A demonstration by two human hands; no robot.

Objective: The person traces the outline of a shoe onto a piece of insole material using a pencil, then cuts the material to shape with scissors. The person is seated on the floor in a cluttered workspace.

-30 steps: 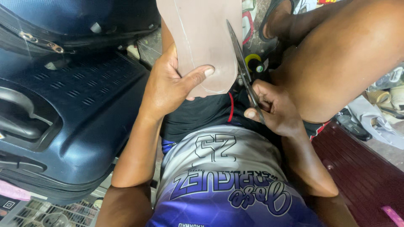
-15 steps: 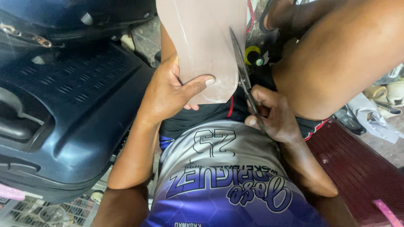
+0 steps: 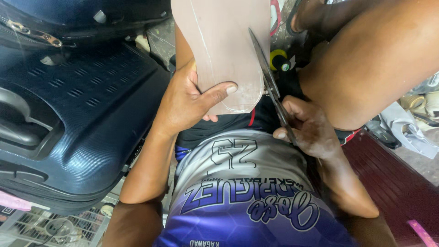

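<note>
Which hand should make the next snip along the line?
Probably the right hand: it grips the scissors, whose blades sit at the pinkish sheet's edge. The left hand only holds that sheet.

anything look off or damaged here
Nothing looks damaged. The left hand holds a flat pinkish-brown sheet marked with a pale curved outline, and the right hand works long metal shears along its right edge. One oddity: the dark blue hard-shell suitcase lies crowded right against the person's left arm.

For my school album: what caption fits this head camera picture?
Left hand holds a tan sheet while right hand cuts its edge with scissors, beside a dark suitcase.
</note>
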